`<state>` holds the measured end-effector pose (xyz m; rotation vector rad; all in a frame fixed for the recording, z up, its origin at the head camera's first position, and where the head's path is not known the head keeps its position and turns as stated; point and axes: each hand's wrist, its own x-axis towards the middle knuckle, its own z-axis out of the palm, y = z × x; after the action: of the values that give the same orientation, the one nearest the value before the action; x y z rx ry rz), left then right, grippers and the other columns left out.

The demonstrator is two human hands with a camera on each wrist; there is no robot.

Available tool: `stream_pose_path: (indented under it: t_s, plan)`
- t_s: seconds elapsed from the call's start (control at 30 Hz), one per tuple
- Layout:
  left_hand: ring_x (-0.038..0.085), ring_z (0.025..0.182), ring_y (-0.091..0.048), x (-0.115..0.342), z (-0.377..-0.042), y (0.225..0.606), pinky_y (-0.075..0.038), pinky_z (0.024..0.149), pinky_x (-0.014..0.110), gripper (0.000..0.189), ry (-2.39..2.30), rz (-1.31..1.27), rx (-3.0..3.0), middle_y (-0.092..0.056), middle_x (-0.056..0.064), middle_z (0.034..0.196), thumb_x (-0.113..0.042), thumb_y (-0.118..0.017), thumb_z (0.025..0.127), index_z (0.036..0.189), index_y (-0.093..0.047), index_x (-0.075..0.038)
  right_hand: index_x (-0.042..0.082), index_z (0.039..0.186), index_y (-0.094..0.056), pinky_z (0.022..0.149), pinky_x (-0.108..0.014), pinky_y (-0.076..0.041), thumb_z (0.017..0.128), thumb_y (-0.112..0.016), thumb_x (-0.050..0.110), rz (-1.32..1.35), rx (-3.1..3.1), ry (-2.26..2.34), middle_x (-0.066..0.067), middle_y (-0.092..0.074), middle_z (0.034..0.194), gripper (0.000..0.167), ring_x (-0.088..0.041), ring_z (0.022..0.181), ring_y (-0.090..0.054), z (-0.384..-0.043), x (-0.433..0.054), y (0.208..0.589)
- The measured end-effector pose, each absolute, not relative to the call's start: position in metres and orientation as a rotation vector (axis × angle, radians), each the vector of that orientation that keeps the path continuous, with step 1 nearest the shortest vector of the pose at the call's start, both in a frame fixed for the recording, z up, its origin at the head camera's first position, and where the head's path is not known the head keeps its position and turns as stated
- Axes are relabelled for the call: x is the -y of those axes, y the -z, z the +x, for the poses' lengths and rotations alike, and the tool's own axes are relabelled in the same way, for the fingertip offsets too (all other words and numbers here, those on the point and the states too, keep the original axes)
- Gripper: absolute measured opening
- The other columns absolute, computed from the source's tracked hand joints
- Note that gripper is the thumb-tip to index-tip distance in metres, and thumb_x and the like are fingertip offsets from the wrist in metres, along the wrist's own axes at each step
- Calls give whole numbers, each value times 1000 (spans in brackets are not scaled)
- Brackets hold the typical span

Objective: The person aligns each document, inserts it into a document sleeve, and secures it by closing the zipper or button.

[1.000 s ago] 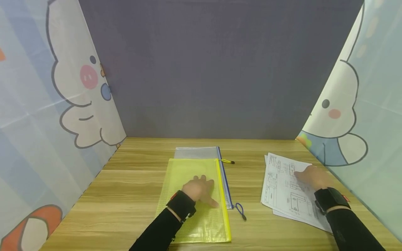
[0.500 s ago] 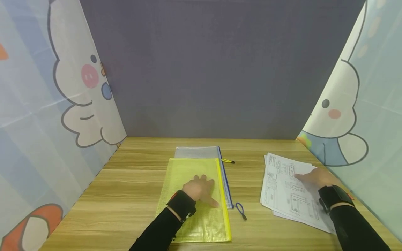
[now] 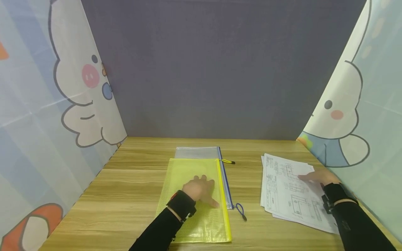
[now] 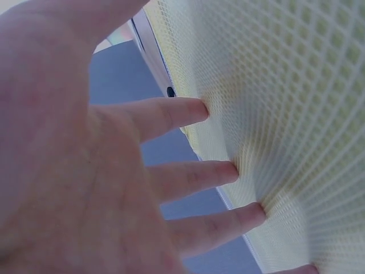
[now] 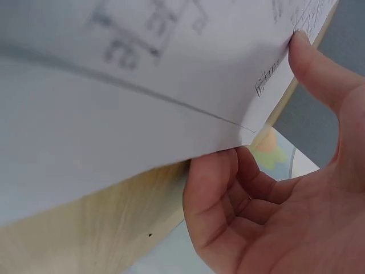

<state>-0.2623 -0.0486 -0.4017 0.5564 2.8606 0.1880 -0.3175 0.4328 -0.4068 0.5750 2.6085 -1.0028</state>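
Note:
My left hand rests with spread, straight fingers on a yellow mesh zipper pouch. In the left wrist view its fingertips press into the mesh. Partly under that pouch lies a clear zipper pouch with a blue zipper edge. Over on the right, my right hand grips the right edge of a few printed drawing sheets. In the right wrist view the thumb lies on top of the paper, and the other fingers curl beneath its edge.
A wooden table carries everything. Behind it stands a dark grey panel, with cartoon-printed cloth at both sides. A yellow zipper pull and a blue pull loop stick out right of the pouches.
My right hand has shifted slightly right. The top sheet has turned and slid a little over the one beneath, whose left margin now shows more. The left hand and pouches have stayed put.

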Motion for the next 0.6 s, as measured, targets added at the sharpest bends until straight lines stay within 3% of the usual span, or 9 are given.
stream_pose_path:
  t_s: [0.17, 0.37, 0.43, 0.6]
  plan:
    - [36, 115, -53, 52, -263, 398, -54, 84, 55, 81, -196, 569, -2832, -55, 16, 137, -64, -82, 74, 136, -60, -16, -28, 132, -30, 71, -36, -51, 79, -79, 58, 566, -2649, 978, -30, -55, 101, 113, -32, 85, -61, -314, -430, 405]
    - [40, 136, -43, 48, -265, 395, -47, 100, 57, 77, -284, 556, -2840, -47, 15, 151, -55, -80, 80, 143, -58, -16, -26, 129, -37, 70, -34, -50, 82, -80, 51, 526, -2667, 1043, -24, -60, 97, 100, -26, 81, -64, -306, -427, 400]
    - [37, 128, -50, 42, -263, 396, -49, 98, 53, 73, -249, 570, -2885, -54, 13, 142, -55, -77, 83, 140, -61, -14, -24, 129, -40, 70, -34, -51, 85, -79, 46, 502, -2638, 1096, -20, -63, 95, 92, -25, 79, -65, -304, -426, 399]
    - [30, 96, -59, 26, -257, 403, -52, 80, 44, 61, -144, 545, -3001, -60, 11, 103, -62, -71, 86, 112, -71, -7, -16, 123, -52, 70, -37, -58, 91, -76, 32, 430, -2503, 1300, -9, -72, 85, 63, -26, 75, -71, -302, -423, 401]
